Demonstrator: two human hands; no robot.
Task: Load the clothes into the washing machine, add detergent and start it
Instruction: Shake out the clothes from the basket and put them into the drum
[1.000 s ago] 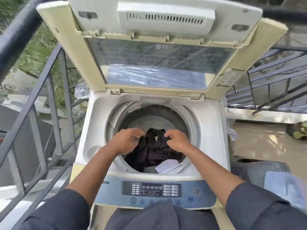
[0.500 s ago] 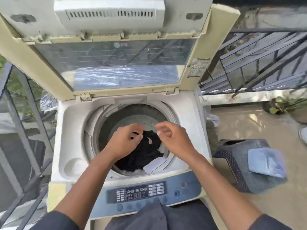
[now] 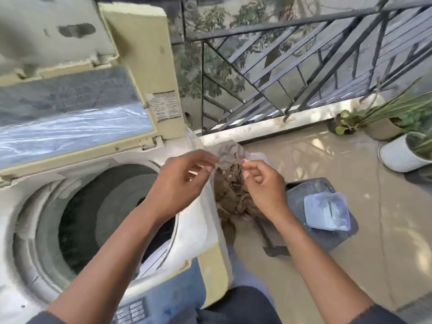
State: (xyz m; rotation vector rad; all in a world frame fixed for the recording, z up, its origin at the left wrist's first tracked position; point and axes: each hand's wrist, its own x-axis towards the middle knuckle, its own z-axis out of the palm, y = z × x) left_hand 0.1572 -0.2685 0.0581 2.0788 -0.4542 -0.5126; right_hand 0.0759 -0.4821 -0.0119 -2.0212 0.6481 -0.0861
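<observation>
A top-loading washing machine (image 3: 201, 220) is seen at the left of the head view, and everything else is placed relative to it. Its lid (image 3: 140, 66) is raised and stands upright at the back, with a printed label (image 3: 164, 105) on the lid's right edge. The drum (image 3: 105, 218) is open; dark fabric is seen low inside it, partly hidden behind the left forearm, with a patch of white cloth (image 3: 154, 258) at the drum's near right side. The control panel (image 3: 133, 312) is seen at the machine's front edge, only partly in view.

Just past the machine's right edge, a crumpled brownish-grey garment (image 3: 230, 157) is held up above the floor. Its top is pinched by the left hand (image 3: 181, 181) with thumb and fingertips, and the other side is pinched by the right hand (image 3: 261, 183), whose fingers are curled around the fabric. The rest of the garment hangs down between the two hands, beside the machine's right wall.

To the right of the machine, a dark basket (image 3: 301, 202) stands on the tiled floor (image 3: 350, 253), and a pale blue packet (image 3: 327, 210) lies on top of it. Further right, potted plants (image 3: 402, 136) stand along a metal railing (image 3: 292, 78).
</observation>
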